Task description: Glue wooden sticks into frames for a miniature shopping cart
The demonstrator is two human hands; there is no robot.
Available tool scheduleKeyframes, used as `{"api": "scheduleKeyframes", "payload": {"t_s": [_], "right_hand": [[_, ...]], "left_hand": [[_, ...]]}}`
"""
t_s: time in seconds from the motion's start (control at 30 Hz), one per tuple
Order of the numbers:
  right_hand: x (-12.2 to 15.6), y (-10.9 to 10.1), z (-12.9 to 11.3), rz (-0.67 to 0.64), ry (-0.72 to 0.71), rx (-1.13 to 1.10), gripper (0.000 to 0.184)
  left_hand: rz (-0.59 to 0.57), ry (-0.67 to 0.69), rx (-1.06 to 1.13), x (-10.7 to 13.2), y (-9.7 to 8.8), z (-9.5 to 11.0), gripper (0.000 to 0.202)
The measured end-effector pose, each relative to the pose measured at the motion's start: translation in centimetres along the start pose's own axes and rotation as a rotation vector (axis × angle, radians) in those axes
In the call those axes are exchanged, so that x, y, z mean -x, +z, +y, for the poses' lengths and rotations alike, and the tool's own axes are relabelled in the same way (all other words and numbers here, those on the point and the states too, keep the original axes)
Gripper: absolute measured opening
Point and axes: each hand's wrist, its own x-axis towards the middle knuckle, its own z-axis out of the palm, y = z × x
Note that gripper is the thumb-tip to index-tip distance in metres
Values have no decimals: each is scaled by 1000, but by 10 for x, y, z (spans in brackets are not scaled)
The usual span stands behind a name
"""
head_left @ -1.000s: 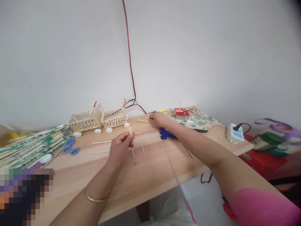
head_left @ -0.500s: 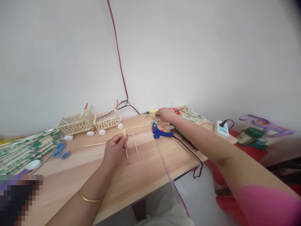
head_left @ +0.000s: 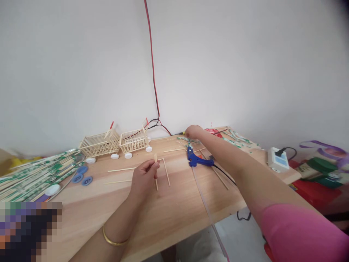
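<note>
Your left hand [head_left: 144,176] pinches a short stick [head_left: 155,158] upright.
Hold it steady — right hand [head_left: 193,131], far back, grip unclear.

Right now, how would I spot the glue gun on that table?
On the wooden table, follow the red wire down the wall. Just right of where it ends, below the right hand, lies the glue gun. It alone is a bright blue tool, among pale sticks.
</note>
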Motion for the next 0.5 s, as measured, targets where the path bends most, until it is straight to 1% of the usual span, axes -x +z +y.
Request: {"api": "scheduleKeyframes", "payload": {"t_s": [0.1,0.27,0.5], "right_hand": [[1,-4,5,5,3,-6,32],[1,-11,15,-48,139,43,33],[-4,6,10,-74,150,62,33]], "left_hand": [[-9,-6,-23,0,0,0,27],[-6,-11,-41,0,0,-3,28],[5,-13,-34,0,1,-1,28]]}}
